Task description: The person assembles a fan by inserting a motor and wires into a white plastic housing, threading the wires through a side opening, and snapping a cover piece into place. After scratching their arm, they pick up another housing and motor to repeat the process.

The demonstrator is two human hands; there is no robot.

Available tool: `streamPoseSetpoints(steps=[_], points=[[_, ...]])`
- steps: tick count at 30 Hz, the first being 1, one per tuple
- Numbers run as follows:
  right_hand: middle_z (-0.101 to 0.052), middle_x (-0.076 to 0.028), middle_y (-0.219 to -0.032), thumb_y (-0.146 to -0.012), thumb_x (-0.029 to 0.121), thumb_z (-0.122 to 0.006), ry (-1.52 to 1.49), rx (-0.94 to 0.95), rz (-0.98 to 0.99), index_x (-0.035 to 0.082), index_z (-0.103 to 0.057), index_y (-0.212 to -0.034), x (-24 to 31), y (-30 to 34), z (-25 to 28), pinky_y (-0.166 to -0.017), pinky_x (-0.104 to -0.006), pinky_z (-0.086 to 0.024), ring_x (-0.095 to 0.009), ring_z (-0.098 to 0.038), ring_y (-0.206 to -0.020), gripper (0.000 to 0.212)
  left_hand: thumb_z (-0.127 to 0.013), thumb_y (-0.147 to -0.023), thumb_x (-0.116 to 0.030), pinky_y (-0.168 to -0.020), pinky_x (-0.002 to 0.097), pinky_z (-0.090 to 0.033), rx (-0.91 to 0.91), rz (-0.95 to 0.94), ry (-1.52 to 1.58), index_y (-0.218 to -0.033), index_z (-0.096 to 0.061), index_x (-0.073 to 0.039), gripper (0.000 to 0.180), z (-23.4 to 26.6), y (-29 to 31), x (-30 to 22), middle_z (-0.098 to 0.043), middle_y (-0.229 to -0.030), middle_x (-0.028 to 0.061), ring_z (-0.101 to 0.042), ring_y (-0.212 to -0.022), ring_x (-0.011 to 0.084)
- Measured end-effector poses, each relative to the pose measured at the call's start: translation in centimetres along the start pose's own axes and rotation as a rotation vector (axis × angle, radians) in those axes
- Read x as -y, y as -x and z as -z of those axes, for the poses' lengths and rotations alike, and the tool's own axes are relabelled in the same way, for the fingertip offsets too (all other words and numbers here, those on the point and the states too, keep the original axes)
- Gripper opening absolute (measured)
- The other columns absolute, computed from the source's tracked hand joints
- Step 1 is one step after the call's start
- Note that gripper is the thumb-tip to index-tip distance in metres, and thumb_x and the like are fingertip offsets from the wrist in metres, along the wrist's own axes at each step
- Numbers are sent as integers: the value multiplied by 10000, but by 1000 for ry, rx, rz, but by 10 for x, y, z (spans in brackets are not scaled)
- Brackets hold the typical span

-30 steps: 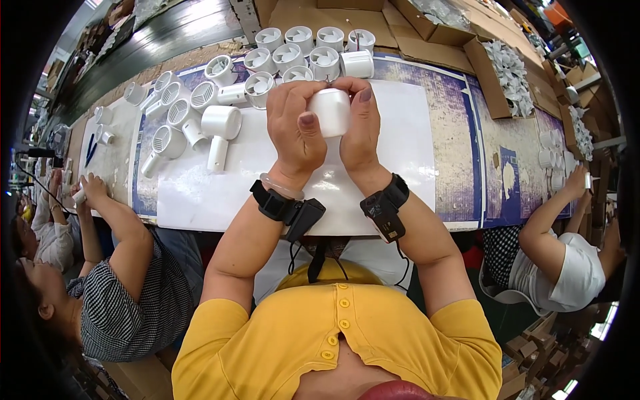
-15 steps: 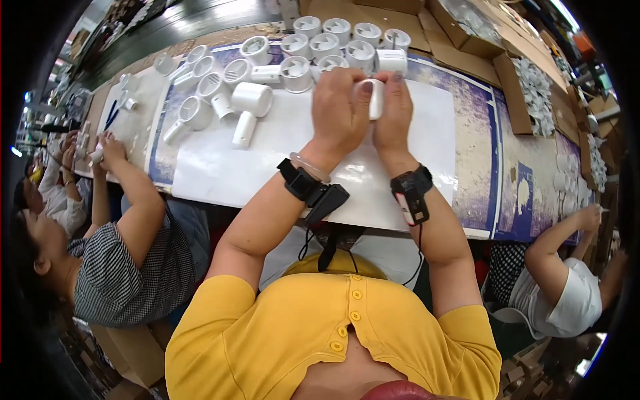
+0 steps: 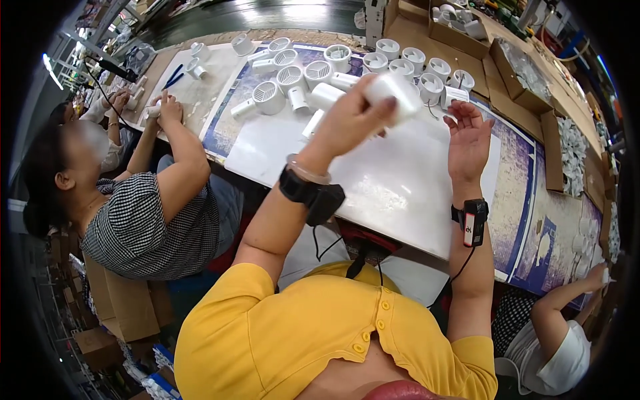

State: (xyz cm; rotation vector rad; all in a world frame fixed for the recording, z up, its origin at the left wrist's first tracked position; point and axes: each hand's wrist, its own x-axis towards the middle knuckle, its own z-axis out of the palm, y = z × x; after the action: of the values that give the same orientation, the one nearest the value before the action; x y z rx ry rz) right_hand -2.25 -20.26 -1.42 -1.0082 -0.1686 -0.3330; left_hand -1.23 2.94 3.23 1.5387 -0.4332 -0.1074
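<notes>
A: What does the left hand [image 3: 357,119] have?

B: It wraps around a white cylindrical plastic housing [image 3: 400,97], held in the air over the far part of the white sheet [image 3: 393,177] on the desk [image 3: 517,179].

A: And the right hand [image 3: 468,147]?

B: Empty, palm up at the sheet's right edge, fingers loosely curled, apart from the housing.

A: Which step is this?

B: Apparently one-handed handling of a single piece. The next move seems to call for a secure hold on that smooth wall, clear of the bladed fan housings [image 3: 403,69] beyond the sheet's far edge and the grilled fan heads [image 3: 269,100] off its far left.

A: What escapes the lens?

B: Blur softens the held piece; its inside and the fingers behind it are hidden. The left hand and wrist partly cover a handled fan body [image 3: 313,124]. Right of the sheet, a co-worker [image 3: 557,352] sits near the dark rim, details unclear.
</notes>
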Motion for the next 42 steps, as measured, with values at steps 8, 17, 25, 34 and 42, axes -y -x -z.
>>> streamPoseSetpoints(steps=[8, 17, 25, 34, 42], points=[[-602, -98, -1102, -1006, 425, -337, 29, -56, -70, 37, -549, -1101, -5, -1, 4, -889, -323, -432, -183, -552, -999, 451, -643, -817, -554, -808, 360, -511, -942, 144, -1007, -1284, -465, -13, 736, 207, 27, -4, -638, -1089, 203, -645, -972, 290], [-609, -95, -1084, -1005, 405, -354, 27, -67, -76, 41, -555, -1094, -7, -2, -1, -860, -308, -447, -169, -560, -966, 425, -569, -831, -559, -953, 451, -424, -852, 536, -1294, -1328, -452, -34, 732, 276, 42, 60, -598, -1204, 206, -561, -1121, 378], [-591, -74, -1149, -1003, 257, -406, 484, -32, -97, 60, -536, -1183, -20, -3, 2, -888, -290, -437, -163, -550, -1014, 297, -666, -819, -452, -893, 422, -450, -669, -175, -909, -1246, -531, -37, 611, 165, 20, 16, -636, -1109, 177, -590, -1043, 336], [-458, -59, -1377, -886, 29, -514, 915, 267, 128, 100, -449, -1344, -29, -1, -1, -994, -331, -396, -225, -478, -1184, 468, -703, -815, -239, -730, 364, -478, -157, -413, -1114, -1174, -563, -57, 426, 61, 0, 35, -655, -918, 120, -616, -822, 265], [-541, -46, -1283, -780, 28, -640, 1445, 361, 588, 153, -548, -1259, -32, -3, -13, -971, -376, -413, -284, -475, -1157, 503, -723, -781, -184, -673, 331, -467, -12, -179, -784, -1181, -549, -83, 447, 13, -11, 27, -566, -728, 55, -588, -716, 235]])
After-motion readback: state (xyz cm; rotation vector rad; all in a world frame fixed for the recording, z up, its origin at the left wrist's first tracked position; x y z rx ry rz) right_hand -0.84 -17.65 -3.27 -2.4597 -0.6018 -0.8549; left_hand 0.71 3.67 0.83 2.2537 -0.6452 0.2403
